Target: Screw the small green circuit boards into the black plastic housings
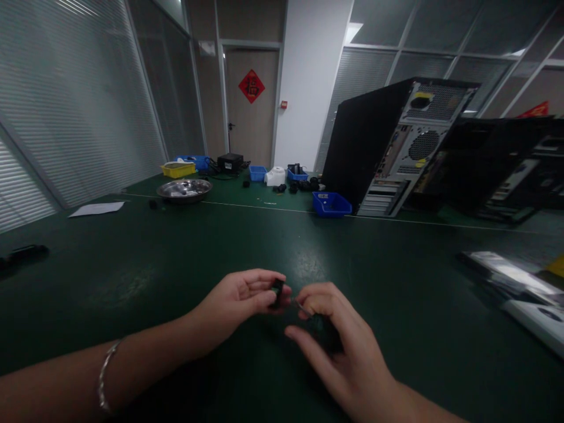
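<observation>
1. Left hand: closed in a pinch, thumb against fingers, on a small black part. Part is over the bench, mid-width; exact type unreadable.
2. Right hand: just beside the left, fingers curled, thumb well apart from them. Thin glinting piece at its fingertips; blur, can't tell if it's gripped or what it is. Something dark shows under the palm, also unclear.
3. Risk: black part is tiny and in a fingertip pinch. A sideways push from the right hand could twist it or pop it out.
4. Risk: with the right thumb off, the thin piece could slip. Dark bits on dark green would be hard to spot.
5. Containers, toward the bench's far edge: steel bowl at left, contents unreadable. Yellow basket behind it, whitish item across the top. Blue bin beside the PC tower, a few small bits inside, too blurred to name.
6. Small blue tray left of the white vented housing, contents unclear; another blue tray right of it holds black parts.
</observation>
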`<state>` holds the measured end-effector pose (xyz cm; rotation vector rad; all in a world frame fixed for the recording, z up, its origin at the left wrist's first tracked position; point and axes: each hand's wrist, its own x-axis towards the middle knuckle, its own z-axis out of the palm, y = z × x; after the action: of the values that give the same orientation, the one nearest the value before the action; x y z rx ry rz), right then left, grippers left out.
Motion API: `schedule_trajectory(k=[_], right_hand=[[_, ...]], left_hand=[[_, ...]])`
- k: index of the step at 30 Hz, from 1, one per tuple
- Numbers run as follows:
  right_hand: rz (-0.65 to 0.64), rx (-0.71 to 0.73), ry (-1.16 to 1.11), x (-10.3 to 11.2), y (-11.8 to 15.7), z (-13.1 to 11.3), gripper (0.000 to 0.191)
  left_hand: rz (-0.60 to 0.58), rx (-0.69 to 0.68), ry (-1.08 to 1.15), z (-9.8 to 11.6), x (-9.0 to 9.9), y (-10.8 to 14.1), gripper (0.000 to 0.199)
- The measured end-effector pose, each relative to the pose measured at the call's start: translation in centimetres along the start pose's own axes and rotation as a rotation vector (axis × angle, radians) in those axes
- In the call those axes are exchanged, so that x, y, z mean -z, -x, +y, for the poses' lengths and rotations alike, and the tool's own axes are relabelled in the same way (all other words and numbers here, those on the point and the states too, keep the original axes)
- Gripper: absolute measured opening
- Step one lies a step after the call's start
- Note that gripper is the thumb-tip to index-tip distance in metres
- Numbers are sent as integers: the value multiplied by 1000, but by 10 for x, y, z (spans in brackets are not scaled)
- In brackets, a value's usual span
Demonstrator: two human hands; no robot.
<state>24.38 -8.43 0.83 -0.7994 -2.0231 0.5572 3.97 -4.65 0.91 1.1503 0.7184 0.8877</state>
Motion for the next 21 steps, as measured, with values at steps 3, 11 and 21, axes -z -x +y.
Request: schedule_trajectory(k=[3, 11, 21], right_hand=[[-10, 10, -5, 3, -1, 1, 21], [-55, -2, -58, 6, -4, 8, 17], [-77, -21, -67, 5, -5, 5, 27]], left_hand=[[273, -95, 26, 6, 34, -17, 22], [486, -145, 49, 25, 104, -36, 34], [-23, 147, 158, -3, -8, 4, 28]])
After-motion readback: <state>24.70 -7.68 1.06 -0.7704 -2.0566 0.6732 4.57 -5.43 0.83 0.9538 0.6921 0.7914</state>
